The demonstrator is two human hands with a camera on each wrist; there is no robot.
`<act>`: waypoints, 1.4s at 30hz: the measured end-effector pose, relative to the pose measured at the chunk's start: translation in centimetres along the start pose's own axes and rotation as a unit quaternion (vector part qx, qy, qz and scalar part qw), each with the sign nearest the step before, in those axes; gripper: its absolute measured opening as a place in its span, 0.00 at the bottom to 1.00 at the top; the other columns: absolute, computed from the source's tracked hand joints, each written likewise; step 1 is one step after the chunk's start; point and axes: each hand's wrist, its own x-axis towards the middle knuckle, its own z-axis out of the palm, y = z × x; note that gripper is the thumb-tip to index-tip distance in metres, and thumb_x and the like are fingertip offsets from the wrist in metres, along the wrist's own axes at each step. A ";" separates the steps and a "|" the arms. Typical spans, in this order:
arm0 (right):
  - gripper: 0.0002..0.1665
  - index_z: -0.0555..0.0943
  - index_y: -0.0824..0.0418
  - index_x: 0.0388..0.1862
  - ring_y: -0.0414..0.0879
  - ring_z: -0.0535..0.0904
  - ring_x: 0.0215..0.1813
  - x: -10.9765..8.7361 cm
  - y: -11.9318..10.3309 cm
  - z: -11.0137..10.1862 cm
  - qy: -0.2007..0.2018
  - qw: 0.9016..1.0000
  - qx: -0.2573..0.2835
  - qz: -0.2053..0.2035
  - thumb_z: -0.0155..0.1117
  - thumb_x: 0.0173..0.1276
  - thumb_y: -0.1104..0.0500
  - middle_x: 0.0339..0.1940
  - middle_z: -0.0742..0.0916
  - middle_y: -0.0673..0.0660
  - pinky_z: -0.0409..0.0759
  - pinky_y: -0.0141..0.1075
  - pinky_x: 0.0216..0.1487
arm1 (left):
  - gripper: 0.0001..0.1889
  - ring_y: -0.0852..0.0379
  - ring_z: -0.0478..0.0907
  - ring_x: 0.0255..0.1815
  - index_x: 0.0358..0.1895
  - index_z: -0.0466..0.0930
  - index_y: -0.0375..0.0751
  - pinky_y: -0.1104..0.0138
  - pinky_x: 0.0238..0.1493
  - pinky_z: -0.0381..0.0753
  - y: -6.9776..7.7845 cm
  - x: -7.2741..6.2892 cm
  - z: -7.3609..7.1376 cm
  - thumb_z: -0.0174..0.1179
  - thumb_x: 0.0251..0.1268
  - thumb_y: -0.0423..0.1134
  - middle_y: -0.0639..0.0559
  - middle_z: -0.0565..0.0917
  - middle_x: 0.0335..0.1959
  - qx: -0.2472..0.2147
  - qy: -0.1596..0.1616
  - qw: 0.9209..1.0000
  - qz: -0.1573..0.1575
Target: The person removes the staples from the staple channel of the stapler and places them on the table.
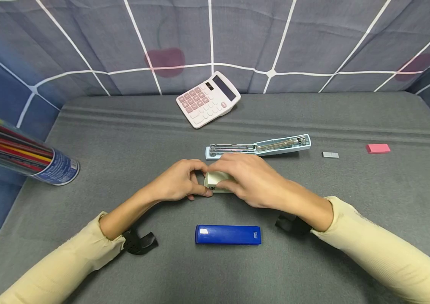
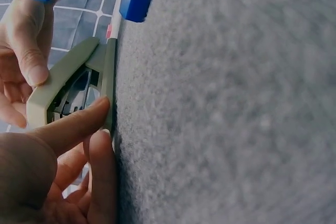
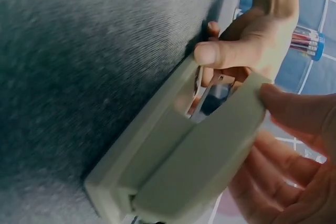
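A pale green stapler (image 1: 216, 179) lies on the grey table in front of me, partly hidden by both hands. My left hand (image 1: 177, 180) pinches the front end of its base between thumb and fingers. From above, my right hand (image 1: 251, 179) grips the top arm by its sides. In the left wrist view, the stapler's top arm (image 2: 56, 83) stands raised off the base, with metal parts showing between. The right wrist view shows the long base (image 3: 152, 135) against the cloth and the left thumb (image 3: 210, 53) at its front end.
Nearer me lies a blue stapler (image 1: 228, 234). Just beyond the hands is an opened light blue stapler (image 1: 283, 144). A staple strip (image 1: 330, 155) and a pink block (image 1: 378, 148) lie to the right. A calculator (image 1: 207, 100) sits behind, a pencil-filled holder (image 1: 57, 169) at left.
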 end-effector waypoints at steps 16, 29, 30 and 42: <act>0.30 0.74 0.52 0.68 0.44 0.73 0.37 -3.2 1.4 -3.1 0.061 0.987 -0.047 -0.139 0.63 0.67 0.67 0.46 0.78 0.56 0.75 0.39 0.35 | 0.16 0.56 0.75 0.11 0.43 0.84 0.39 0.64 0.16 0.77 0.5 0.1 0.1 0.77 0.50 0.34 0.48 0.79 0.34 0.013 0.006 1.000 -0.011; 0.14 0.79 0.53 0.55 0.40 0.74 0.36 -4.6 2.1 -4.2 0.111 0.985 -0.023 -0.130 0.57 0.73 0.58 0.43 0.79 0.51 0.74 0.39 0.33 | 0.15 0.56 0.75 0.12 0.43 0.84 0.39 0.63 0.15 0.77 0.5 0.0 0.1 0.76 0.51 0.33 0.50 0.80 0.35 0.011 0.002 1.000 -0.011; 0.12 0.80 0.53 0.54 0.39 0.74 0.36 -4.7 2.1 -4.3 0.121 0.984 -0.023 -0.131 0.55 0.75 0.54 0.43 0.79 0.50 0.74 0.38 0.32 | 0.15 0.56 0.75 0.12 0.43 0.84 0.39 0.64 0.15 0.77 0.5 0.0 0.0 0.76 0.51 0.33 0.50 0.80 0.35 0.011 0.001 1.000 -0.011; 0.18 0.82 0.60 0.36 0.40 0.76 0.37 -6.8 2.9 -4.8 0.221 0.967 -0.016 -0.126 0.57 0.76 0.47 0.36 0.81 0.50 0.73 0.29 0.40 | 0.15 0.57 0.74 0.12 0.43 0.84 0.40 0.64 0.15 0.77 0.5 0.0 0.1 0.76 0.51 0.33 0.50 0.80 0.35 0.006 -0.001 1.000 -0.015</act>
